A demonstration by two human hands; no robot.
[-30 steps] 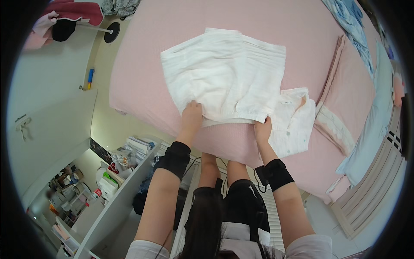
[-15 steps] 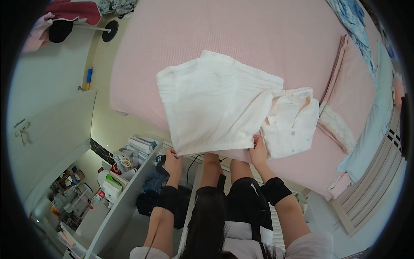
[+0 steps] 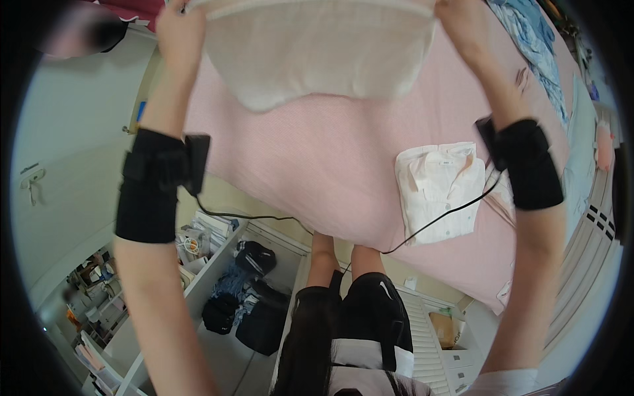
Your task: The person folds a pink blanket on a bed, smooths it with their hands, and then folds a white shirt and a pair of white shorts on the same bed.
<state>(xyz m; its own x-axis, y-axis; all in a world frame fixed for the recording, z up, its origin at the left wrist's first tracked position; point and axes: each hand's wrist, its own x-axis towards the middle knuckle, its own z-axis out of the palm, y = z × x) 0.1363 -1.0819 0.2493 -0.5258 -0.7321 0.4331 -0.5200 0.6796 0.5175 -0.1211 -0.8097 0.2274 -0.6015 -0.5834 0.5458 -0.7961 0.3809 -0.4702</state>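
With both arms raised high, I hold a white garment (image 3: 317,56) stretched between my hands at the top of the view. My left hand (image 3: 181,36) is closed on its left upper corner, and my right hand (image 3: 461,26) grips the right one. The cloth hangs above the pink bed (image 3: 284,152), its lower edge curved and a little blurred. Its upper part runs out of view, and which kind of garment it is I cannot tell. A folded white shirt (image 3: 442,191) with buttons lies on the bed to the right.
Below left, an open drawer (image 3: 228,350) holds dark and blue folded clothes (image 3: 257,257). Black cables (image 3: 456,210) run from the black bands on my forearms. Blue patterned cloth (image 3: 528,46) lies at the far right. A white door (image 3: 72,178) stands on the left.
Both hands have lifted the white garment off the bed and carried it up and away from me, spreading it wider. The folded shirt beside it has stayed in place.
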